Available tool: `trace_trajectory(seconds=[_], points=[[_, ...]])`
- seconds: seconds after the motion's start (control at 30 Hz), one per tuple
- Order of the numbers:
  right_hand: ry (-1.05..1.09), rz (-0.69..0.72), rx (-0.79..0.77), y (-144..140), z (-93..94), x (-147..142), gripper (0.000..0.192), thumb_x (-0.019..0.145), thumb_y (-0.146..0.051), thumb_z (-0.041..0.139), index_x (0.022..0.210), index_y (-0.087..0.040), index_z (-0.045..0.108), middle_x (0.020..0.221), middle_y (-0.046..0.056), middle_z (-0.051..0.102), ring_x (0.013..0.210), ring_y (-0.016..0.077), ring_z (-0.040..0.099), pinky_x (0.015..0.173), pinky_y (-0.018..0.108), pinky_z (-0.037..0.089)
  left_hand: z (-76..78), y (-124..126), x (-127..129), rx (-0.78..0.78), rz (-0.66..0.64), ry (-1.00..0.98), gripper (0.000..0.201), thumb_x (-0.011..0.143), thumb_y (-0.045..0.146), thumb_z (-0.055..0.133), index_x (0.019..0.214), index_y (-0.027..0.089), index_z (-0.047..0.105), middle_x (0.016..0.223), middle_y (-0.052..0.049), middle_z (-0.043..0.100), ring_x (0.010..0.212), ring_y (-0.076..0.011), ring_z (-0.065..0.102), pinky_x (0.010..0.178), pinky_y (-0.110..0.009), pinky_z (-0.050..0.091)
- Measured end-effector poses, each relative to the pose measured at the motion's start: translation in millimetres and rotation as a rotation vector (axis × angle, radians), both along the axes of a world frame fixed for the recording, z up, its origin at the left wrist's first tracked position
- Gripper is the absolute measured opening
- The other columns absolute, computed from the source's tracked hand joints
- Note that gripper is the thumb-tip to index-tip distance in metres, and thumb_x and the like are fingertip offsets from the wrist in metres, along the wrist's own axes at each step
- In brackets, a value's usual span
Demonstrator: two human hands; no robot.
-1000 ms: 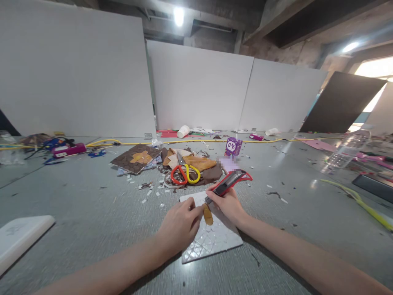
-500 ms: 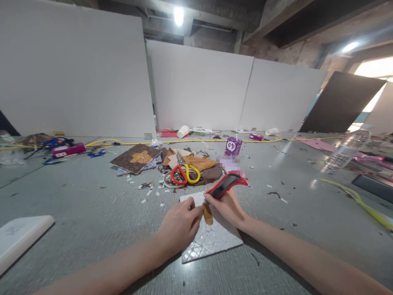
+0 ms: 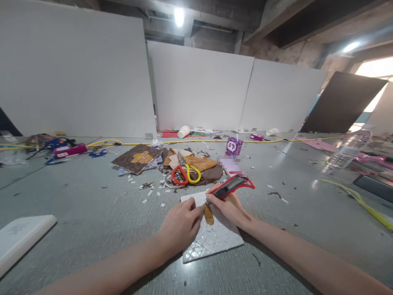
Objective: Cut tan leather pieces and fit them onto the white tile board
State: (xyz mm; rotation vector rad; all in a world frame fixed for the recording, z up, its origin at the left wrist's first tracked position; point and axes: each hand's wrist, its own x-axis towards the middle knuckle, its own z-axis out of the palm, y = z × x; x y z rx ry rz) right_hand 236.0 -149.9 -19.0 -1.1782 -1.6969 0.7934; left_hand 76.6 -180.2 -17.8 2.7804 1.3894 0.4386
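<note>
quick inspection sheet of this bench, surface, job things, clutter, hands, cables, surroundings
surface: grey table, littered with small scraps.
job's things: white cut-marked board under both hands; tan piece on it; red utility knife.
clutter: red-and-yellow scissors on a brown scrap pile; purple carton; plastic bottle; paper cup.
hands: left hand pins the tan piece; right hand grips the knife, blade end at the piece.
cables: yellow cable across the far table.
surroundings: white panels; dark board.
</note>
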Motion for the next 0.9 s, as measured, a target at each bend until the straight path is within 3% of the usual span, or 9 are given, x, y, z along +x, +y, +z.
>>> trace_trajectory(seconds=[0.17,0.27,0.4,0.47,0.57,0.67,0.9], points=[[-0.083,0.013,0.173,-2.0,4.0,-2.1,0.006,0.065,-0.020,0.051,0.060,-0.017,0.051,0.064,0.001,0.053,0.068,0.0149,0.051,0.069,0.029,0.040,0.7,-0.1,-0.1,-0.014,-0.004,0.002,0.023,0.081,0.022,0.032,0.089,0.022,0.054,0.079,-0.003,0.048,0.068,-0.0157,0.050,0.063,-0.029,0.041],[0.051,-0.011,0.005,0.9,1.4,-2.1,0.008,0.066,-0.024,0.051,0.061,-0.017,0.052,0.055,-0.002,0.049,0.053,0.0113,0.048,0.054,0.025,0.040,0.4,0.1,0.4,-0.026,0.004,-0.038,0.024,0.080,0.021,0.032,0.094,0.021,0.051,0.083,-0.004,0.048,0.071,-0.0161,0.050,0.066,-0.030,0.041],[0.374,-0.103,-0.248,9.0,-4.5,-1.3,0.015,0.062,-0.030,0.057,0.062,-0.017,0.050,0.044,-0.007,0.041,0.034,0.0050,0.034,0.035,0.019,0.028,-1.1,0.7,1.1,0.007,0.144,-0.173,0.027,0.077,0.019,0.034,0.101,0.014,0.045,0.092,-0.008,0.045,0.084,-0.0195,0.046,0.076,-0.035,0.039],[0.480,-0.112,-0.264,12.0,-6.4,-1.3,0.018,0.059,-0.031,0.061,0.063,-0.017,0.051,0.044,-0.008,0.043,0.033,0.0039,0.033,0.033,0.018,0.026,-1.4,1.2,1.2,0.016,0.199,-0.196,0.029,0.076,0.020,0.036,0.103,0.013,0.045,0.093,-0.009,0.043,0.085,-0.0204,0.044,0.077,-0.037,0.038],[0.540,-0.103,-0.269,13.3,-6.5,-1.8,0.020,0.057,-0.031,0.063,0.063,-0.016,0.051,0.045,-0.008,0.044,0.032,0.0032,0.033,0.032,0.018,0.025,0.7,1.3,1.3,0.032,0.180,-0.156,0.034,0.077,0.022,0.037,0.109,0.018,0.046,0.087,-0.006,0.041,0.081,-0.0201,0.043,0.073,-0.037,0.037],[0.548,-0.089,-0.265,12.2,-4.9,-2.3,0.020,0.057,-0.031,0.063,0.062,-0.016,0.051,0.044,-0.008,0.044,0.031,0.0027,0.033,0.032,0.018,0.024,4.5,0.6,1.5,0.035,0.136,-0.105,0.029,0.080,0.024,0.034,0.100,0.025,0.055,0.078,-0.004,0.039,0.077,-0.0192,0.043,0.068,-0.035,0.036],[0.493,-0.024,-0.242,10.8,-6.0,-1.7,0.020,0.060,-0.033,0.062,0.065,-0.015,0.054,0.043,-0.008,0.042,0.033,0.0031,0.033,0.034,0.018,0.024,5.8,0.3,1.2,0.062,0.091,-0.092,0.027,0.080,0.023,0.034,0.092,0.022,0.058,0.079,-0.005,0.041,0.076,-0.0191,0.042,0.068,-0.035,0.034]])
